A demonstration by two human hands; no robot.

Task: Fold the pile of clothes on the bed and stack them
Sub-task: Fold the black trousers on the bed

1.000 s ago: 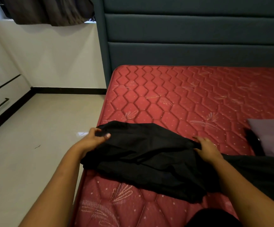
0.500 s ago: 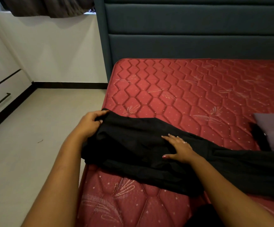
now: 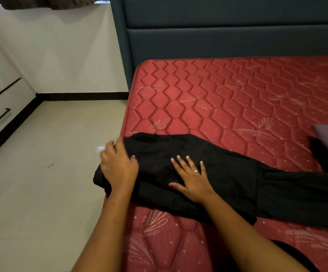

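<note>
One black garment point(image 3: 228, 173) — perhaps trousers — cropped

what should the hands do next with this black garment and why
Probably slide the right hand rightward along the black garment to smooth it, with the left hand steadying the end by the mattress edge. The right hand lies flat mid-cloth, and the long stretch to its right is not yet folded.
</note>
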